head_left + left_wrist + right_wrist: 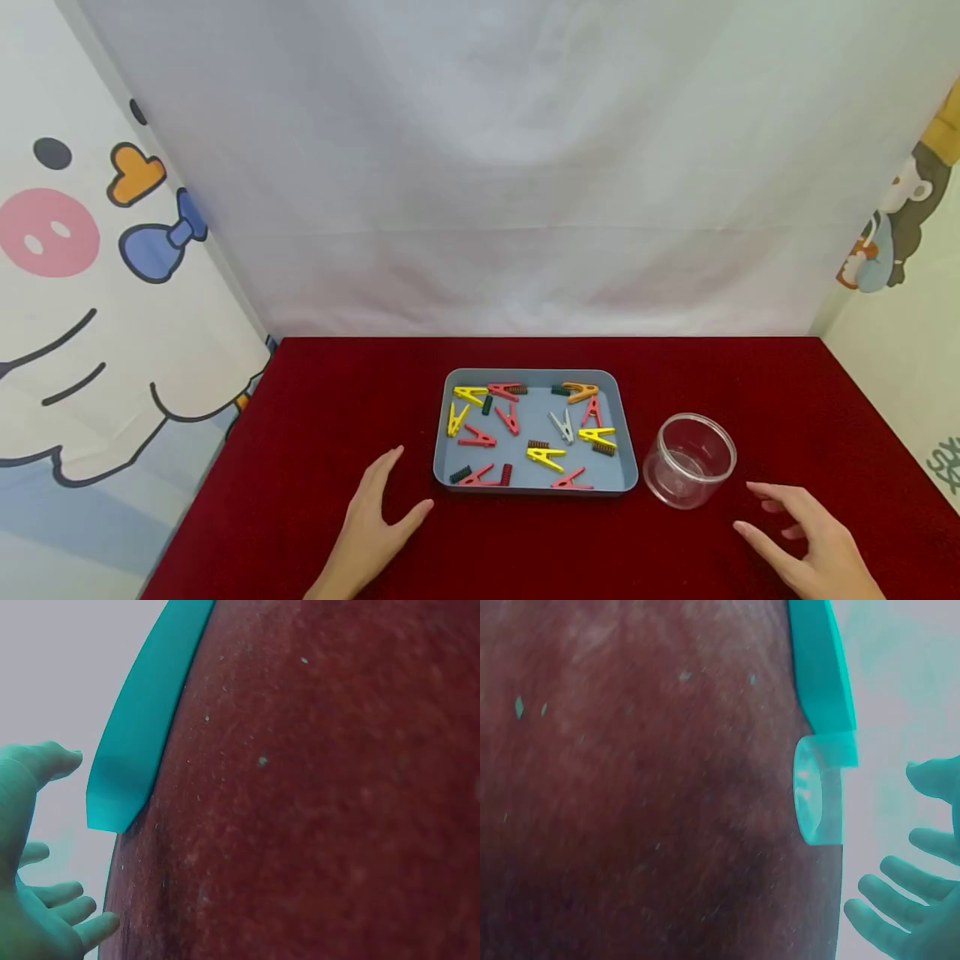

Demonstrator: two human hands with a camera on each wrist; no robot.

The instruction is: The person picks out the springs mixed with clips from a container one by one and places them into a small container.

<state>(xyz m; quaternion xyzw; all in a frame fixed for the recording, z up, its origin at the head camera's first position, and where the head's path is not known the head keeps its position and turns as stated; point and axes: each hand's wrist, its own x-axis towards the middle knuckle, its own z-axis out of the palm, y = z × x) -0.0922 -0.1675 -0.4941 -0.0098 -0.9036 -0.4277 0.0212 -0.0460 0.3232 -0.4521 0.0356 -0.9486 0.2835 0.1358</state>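
While the left hand [369,527] and right hand [813,542] hover spread, a blue-grey tray [533,422] on the red tabletop [540,546] between them, coloured clips [542,455] and springs [506,475] scattered inside, a clear jar [684,490] just beside its right end.

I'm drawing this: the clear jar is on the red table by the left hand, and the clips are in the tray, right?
Almost: in the head view, the clear jar is by the right hand, not the left hand. It is on the red table, and the clips are in the tray.
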